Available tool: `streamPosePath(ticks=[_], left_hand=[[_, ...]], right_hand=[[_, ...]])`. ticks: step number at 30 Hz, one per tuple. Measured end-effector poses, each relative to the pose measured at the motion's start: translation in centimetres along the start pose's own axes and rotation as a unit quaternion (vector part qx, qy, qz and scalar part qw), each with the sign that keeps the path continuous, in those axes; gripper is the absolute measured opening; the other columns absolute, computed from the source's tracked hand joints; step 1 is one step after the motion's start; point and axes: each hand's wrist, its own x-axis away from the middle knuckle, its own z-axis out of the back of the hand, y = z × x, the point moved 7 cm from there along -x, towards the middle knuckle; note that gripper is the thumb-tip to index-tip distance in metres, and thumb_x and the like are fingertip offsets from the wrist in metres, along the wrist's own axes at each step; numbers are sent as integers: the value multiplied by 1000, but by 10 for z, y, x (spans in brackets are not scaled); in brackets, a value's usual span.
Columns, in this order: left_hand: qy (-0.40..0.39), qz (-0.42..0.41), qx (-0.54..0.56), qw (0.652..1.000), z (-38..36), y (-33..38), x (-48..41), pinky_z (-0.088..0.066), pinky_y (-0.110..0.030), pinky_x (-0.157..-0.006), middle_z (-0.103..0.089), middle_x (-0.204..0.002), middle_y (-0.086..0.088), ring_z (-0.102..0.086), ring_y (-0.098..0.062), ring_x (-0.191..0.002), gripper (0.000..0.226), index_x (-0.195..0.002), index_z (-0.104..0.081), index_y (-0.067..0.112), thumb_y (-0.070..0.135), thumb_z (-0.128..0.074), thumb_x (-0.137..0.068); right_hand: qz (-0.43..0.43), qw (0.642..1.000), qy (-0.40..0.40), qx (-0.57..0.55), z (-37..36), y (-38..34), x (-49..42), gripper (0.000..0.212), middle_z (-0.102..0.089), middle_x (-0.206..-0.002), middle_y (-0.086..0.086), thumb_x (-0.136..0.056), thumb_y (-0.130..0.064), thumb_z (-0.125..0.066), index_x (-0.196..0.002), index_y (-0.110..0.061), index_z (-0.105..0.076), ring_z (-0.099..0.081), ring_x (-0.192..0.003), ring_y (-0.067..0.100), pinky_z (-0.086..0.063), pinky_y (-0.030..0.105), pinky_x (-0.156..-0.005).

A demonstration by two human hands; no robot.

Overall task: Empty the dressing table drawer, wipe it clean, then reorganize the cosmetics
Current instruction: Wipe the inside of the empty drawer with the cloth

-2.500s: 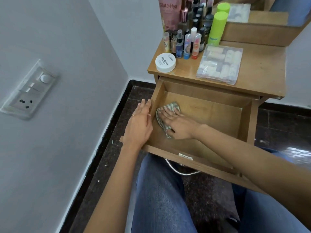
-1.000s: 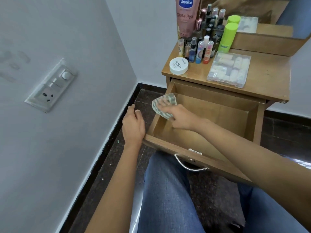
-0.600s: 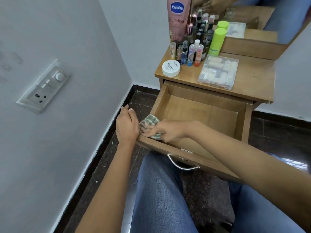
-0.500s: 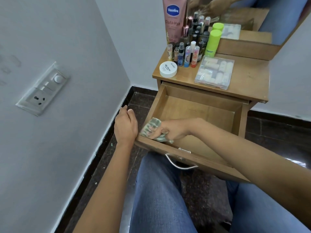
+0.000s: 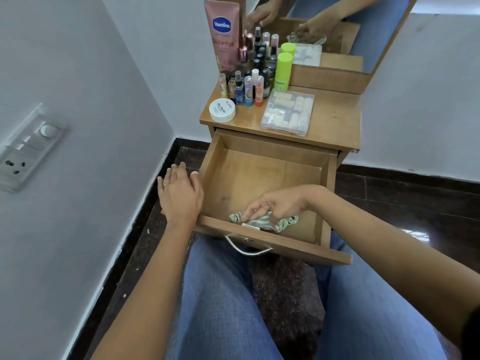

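With the right hand (image 5: 279, 202), pinches the checked cloth (image 5: 270, 221) in curled fingers and presses it to the floor of the open drawer (image 5: 207, 172), just behind the front wall, above the handle (image 5: 246, 250). With the left hand (image 5: 180, 196), fingers straight and holding nothing, rests against the outside of the drawer's left wall. Has the cosmetics (image 5: 255, 90) out on the dressing table top (image 5: 335, 120): Vaseline tube (image 5: 223, 35), small bottles (image 5: 237, 87), green bottle (image 5: 283, 71), white jar (image 5: 222, 110), clear case (image 5: 288, 113), all well apart from the cloth
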Motion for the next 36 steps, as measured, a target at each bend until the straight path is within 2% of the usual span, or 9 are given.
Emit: streamPosePath(ticks=[4,8,12,16,20,22,24,32,36], left_hand=[[-36,7,-5,999,-11,6,2,-15,-45,-121,-45,-149,-17,-33,-28,-143,52,-144,-44,2,32,-34,-103],[-75,-13,-27,997,-15,11,1,-16,-47,-121,-40,-151,-20,-28,-32,-145,54,-147,-37,1,33,-32,-104],[-115,-51,-34,991,-21,16,3,-19,-48,-120,-34,-154,-22,-27,-33,-145,56,-150,-30,1,33,-33,-104],[-130,-80,-32,988,-22,20,4,-20,-47,-120,-35,-154,-20,-29,-33,-145,55,-149,-31,2,32,-35,-104],[-138,-89,-17,986,-23,21,4,-26,-48,-118,-39,-153,-17,-31,-32,-144,54,-148,-35,6,34,-36,-103],[-142,-79,-13,987,-21,22,5,-29,-48,-116,-40,-152,-17,-32,-32,-143,54,-149,-34,6,35,-36,-103],[-143,-73,-10,987,-18,24,9,-31,-48,-114,-41,-151,-17,-34,-32,-142,53,-148,-34,6,34,-37,-103],[-145,-50,2,988,-15,21,9,-36,-49,-110,-47,-147,-14,-40,-31,-137,53,-146,-39,7,37,-36,-103],[-154,-42,3,987,-14,21,10,-37,-49,-108,-48,-145,-14,-41,-31,-137,54,-147,-37,8,39,-36,-102]], right_hand=[[-35,999,4,-10,-1,16,24,59,-50,-141,0,-77,25,-46,-129,-3,-51,-43,-132,5,-25,31,-113],[-108,989,-5,100,-5,34,54,59,-57,-134,7,-76,26,-38,-124,-3,-57,-48,-130,13,-33,42,-112],[-155,964,-15,215,-11,37,77,52,-62,-126,6,-81,18,-36,-117,-9,-62,-55,-119,17,-43,29,-98],[-173,927,0,332,-14,29,82,43,-62,-119,1,-85,11,-43,-112,-13,-66,-57,-110,19,-49,28,-89],[-159,911,182,334,26,21,106,34,-60,-117,-1,-89,2,-52,-115,-15,-66,-57,-109,16,-46,24,-91],[-147,882,314,321,51,27,120,43,-57,-128,2,-92,2,-50,-129,-19,-56,-54,-117,18,-37,20,-95],[-154,857,386,304,60,42,123,57,-44,-145,6,-92,6,-45,-143,-19,-41,-43,-131,20,-28,23,-106],[-188,879,375,224,28,67,104,57,-46,-141,9,-90,8,-44,-142,-17,-42,-48,-124,24,-35,27,-106],[-181,897,314,251,-2,54,98,52,-49,-139,8,-91,3,-45,-139,-17,-47,-46,-127,23,-23,27,-111]])
